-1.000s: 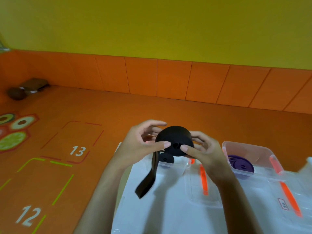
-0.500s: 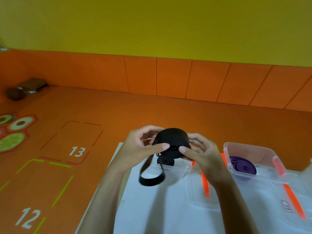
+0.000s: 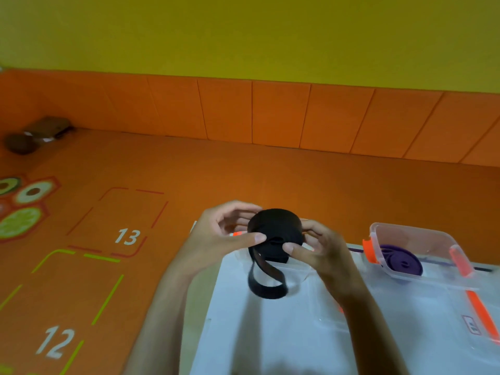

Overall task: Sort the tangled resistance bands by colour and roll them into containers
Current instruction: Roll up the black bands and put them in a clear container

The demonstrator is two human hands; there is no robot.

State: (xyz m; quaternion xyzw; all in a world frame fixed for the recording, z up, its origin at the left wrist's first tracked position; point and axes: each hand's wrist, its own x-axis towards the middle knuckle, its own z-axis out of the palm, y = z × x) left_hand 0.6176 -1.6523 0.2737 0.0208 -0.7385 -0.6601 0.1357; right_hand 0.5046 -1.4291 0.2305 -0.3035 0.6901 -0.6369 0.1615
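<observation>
Item: wide black rubber resistance band, nearly coiled, pinched between your left hand and right hand; loose tail loops below your grip. Judged soft, springy, prone to unwinding; hold it by the coil's flat faces

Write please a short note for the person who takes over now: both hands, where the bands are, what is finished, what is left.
Left hand: its grip pinches the black rubber resistance band roll from the left side.
Right hand: holds the same roll from the right.
A loose loop of this band hangs unrolled above the white table.
Done: the purple rolled band lies in the clear plastic container with orange clips.
Left: wind in the loop, then put the black roll in a container.
</observation>
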